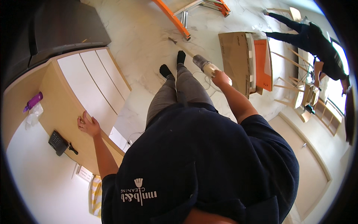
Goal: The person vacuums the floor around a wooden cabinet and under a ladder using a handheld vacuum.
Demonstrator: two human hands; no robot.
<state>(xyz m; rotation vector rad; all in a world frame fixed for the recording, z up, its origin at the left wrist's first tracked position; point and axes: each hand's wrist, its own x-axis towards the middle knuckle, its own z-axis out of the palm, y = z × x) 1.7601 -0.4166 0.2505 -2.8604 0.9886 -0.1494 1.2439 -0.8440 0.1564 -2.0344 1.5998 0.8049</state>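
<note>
My right hand (221, 78) is closed around the handle of a white stick vacuum cleaner (202, 63). The vacuum's thin tube slants down to a dark narrow nozzle (172, 40) at the marble-look floor, ahead of my feet. On the left, my left hand (89, 125) rests with spread fingers on the light wooden top of a cabinet (67, 109) and holds nothing. A black desk telephone (58, 142) lies on this top near that hand. Farther along it are a purple bottle (34, 101) and a crumpled clear plastic bag (33, 116).
An orange ladder (174, 21) stands ahead. Right of the vacuum is a large open cardboard box (235, 60) beside an orange box (263, 64). A pale cable (208, 84) curls on the floor. Another person (316, 42) bends near wooden chairs (298, 96) at the far right.
</note>
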